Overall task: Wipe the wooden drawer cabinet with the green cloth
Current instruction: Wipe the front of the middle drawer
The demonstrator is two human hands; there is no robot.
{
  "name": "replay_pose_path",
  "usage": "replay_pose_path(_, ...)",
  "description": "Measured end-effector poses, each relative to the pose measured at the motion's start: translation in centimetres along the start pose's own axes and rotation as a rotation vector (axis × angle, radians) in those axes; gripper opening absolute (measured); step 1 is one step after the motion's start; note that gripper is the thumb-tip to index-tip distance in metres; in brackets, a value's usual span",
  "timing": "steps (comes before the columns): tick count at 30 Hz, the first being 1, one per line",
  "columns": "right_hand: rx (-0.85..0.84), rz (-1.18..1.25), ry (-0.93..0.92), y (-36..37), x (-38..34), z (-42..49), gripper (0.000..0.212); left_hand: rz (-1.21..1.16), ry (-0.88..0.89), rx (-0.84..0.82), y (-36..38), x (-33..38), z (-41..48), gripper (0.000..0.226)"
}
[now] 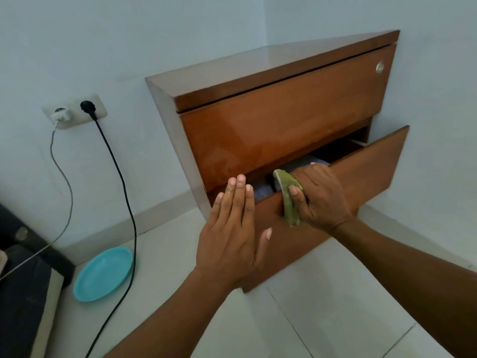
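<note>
Cloth (289, 202), green, drapes over the top edge of the pulled-out lower drawer (366, 182), grasped there by the right hand (322, 200). At its 9 o'clock the left hand (229, 236) is flat, fingers straight, holding nothing, over the drawer's left end. Beyond stands the cabinet (284, 120), its upper drawer closed. At 8 o'clock a teal plate (103, 273) lies on the floor, with 2 plugs in a wall socket (74, 111) behind.

L hand (232, 228) flat, fingers straight & together, pointing fwd, thumb out to the side. R hand (320, 197) curled, thumb & fingers gripping green cloth (287, 210). Both forearms bare, stretched fwd.
</note>
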State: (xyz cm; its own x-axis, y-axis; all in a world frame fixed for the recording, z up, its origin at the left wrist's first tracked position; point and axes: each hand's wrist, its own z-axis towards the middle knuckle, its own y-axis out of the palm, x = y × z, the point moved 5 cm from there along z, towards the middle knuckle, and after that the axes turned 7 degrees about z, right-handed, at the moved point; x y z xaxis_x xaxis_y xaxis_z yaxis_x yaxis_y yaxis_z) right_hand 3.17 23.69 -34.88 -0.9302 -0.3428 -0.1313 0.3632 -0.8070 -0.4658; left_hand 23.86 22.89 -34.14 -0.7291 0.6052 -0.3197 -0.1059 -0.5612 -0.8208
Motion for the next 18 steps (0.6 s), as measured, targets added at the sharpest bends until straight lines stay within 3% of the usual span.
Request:
replay_pose_path(8,0.120,-0.093,0.199,-3.0,9.9,-0.7,0.041,0.169,0.309,-0.123,0.7,4.1,7.3,0.082)
replay_pose_path(10,0.142,-0.114,0.226,-3.9,12.1,-0.9,0.038,0.196,0.367,-0.086,0.4,4.8,8.8,0.082)
replay_pose_path(18,0.231,-0.144,0.513,-8.0,22.8,-2.6,0.047,0.185,0.452,-0.051,0.9,7.1,13.9,0.086)
